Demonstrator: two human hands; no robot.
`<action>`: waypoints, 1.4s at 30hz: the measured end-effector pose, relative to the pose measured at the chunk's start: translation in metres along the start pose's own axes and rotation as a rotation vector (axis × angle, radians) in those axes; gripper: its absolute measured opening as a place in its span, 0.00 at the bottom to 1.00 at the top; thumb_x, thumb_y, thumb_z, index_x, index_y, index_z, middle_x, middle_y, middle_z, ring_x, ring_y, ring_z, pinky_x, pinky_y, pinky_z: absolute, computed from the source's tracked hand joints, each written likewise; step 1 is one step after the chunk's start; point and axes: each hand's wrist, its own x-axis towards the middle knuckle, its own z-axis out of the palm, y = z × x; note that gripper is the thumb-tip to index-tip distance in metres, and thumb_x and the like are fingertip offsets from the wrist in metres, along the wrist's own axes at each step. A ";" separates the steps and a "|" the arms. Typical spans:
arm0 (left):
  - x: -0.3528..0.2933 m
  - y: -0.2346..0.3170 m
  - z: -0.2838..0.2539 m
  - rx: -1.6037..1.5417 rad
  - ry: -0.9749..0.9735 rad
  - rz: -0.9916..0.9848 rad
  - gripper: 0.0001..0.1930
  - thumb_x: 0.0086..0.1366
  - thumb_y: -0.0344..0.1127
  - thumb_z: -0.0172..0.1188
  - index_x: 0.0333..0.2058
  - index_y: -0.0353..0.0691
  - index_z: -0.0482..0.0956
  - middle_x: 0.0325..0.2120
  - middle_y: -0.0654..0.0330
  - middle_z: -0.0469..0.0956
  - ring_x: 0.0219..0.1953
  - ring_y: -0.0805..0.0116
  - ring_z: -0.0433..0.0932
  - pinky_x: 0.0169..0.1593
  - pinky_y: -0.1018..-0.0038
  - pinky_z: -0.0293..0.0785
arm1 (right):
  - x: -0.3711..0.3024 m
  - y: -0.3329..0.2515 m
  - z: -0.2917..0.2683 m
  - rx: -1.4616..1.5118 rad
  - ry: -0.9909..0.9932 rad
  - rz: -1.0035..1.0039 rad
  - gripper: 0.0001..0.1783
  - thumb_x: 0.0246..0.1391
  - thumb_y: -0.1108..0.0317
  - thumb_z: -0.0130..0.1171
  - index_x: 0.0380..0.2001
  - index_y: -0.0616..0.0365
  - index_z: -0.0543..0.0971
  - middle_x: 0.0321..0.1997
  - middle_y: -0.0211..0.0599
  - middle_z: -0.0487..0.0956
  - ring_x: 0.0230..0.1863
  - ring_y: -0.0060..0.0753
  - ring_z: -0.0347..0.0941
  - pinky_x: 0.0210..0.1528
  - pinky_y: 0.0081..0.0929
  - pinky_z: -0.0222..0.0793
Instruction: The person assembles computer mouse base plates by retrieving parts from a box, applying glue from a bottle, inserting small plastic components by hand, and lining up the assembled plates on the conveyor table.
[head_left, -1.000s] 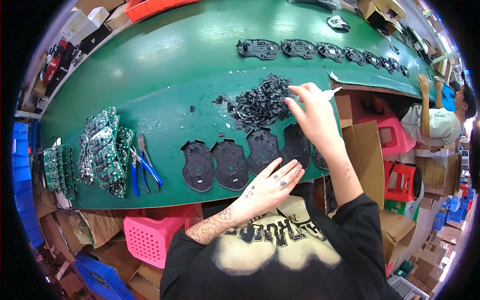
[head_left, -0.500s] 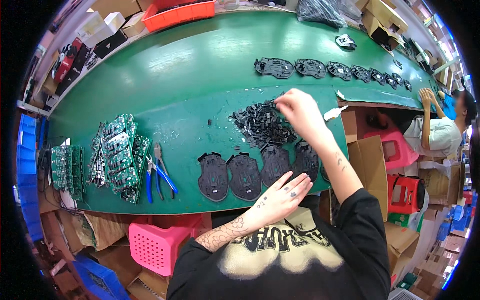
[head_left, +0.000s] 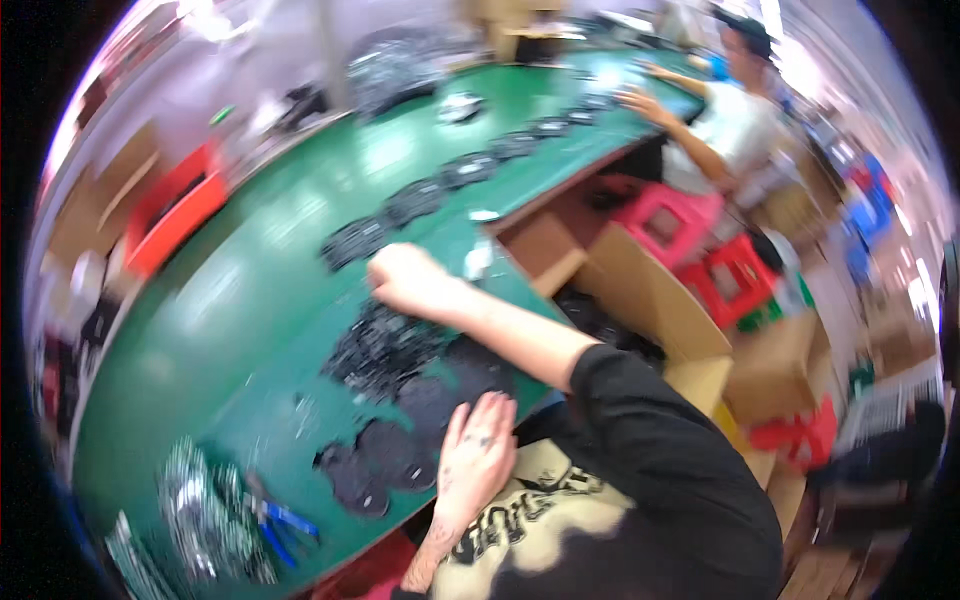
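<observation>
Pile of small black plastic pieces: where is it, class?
Head view: the pile sits left of centre on the green tabletop, between the right hand and flat black shells.

The parts heap [head_left: 375, 352] lies behind the near shells [head_left: 392, 455], pliers [head_left: 288, 517] left.

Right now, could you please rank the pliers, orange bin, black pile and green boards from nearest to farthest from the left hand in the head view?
From the left hand:
1. Black pile: upper left.
2. Pliers: lower left.
3. Green boards: lower left, beyond the pliers.
4. Orange bin: far upper left.
</observation>
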 end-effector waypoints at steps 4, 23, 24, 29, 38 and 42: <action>0.000 0.003 0.002 0.045 0.022 0.021 0.25 0.57 0.33 0.59 0.55 0.34 0.72 0.56 0.54 0.72 0.62 0.59 0.66 0.67 0.55 0.56 | 0.002 0.003 0.011 0.089 0.015 0.002 0.05 0.34 0.71 0.58 0.17 0.60 0.80 0.24 0.50 0.78 0.33 0.53 0.76 0.38 0.44 0.73; -0.058 -0.020 -0.009 0.119 0.336 -0.098 0.16 0.55 0.24 0.55 0.43 0.36 0.81 0.45 0.58 0.79 0.50 0.58 0.76 0.59 0.56 0.64 | -0.145 -0.048 -0.076 0.733 -0.101 0.044 0.07 0.51 0.72 0.61 0.34 0.61 0.82 0.32 0.36 0.81 0.33 0.28 0.78 0.38 0.25 0.74; -0.059 -0.021 -0.008 0.112 0.331 -0.094 0.16 0.55 0.24 0.55 0.43 0.36 0.81 0.45 0.58 0.79 0.50 0.58 0.76 0.59 0.56 0.64 | -0.154 -0.048 -0.076 0.736 -0.105 0.061 0.07 0.51 0.72 0.61 0.34 0.61 0.82 0.32 0.36 0.82 0.34 0.28 0.78 0.38 0.25 0.74; -0.053 -0.019 -0.004 0.205 0.252 -0.102 0.15 0.58 0.25 0.56 0.45 0.38 0.80 0.48 0.58 0.78 0.52 0.58 0.75 0.59 0.57 0.64 | -0.181 -0.051 -0.069 0.754 -0.061 0.146 0.07 0.50 0.71 0.62 0.33 0.61 0.81 0.32 0.39 0.82 0.34 0.35 0.79 0.38 0.30 0.74; -0.038 -0.013 -0.015 0.131 0.211 -0.181 0.23 0.50 0.34 0.62 0.49 0.48 0.80 0.45 0.65 0.75 0.50 0.66 0.73 0.60 0.60 0.65 | -0.191 -0.052 -0.076 0.247 -0.008 -0.052 0.09 0.40 0.73 0.69 0.29 0.54 0.83 0.33 0.32 0.78 0.43 0.38 0.72 0.48 0.33 0.67; -0.050 -0.014 -0.005 0.167 0.284 -0.185 0.24 0.49 0.37 0.64 0.49 0.51 0.80 0.45 0.67 0.74 0.51 0.69 0.72 0.60 0.60 0.65 | -0.198 -0.059 -0.063 0.236 -0.065 -0.013 0.10 0.38 0.75 0.70 0.29 0.53 0.83 0.32 0.30 0.76 0.47 0.40 0.69 0.52 0.34 0.66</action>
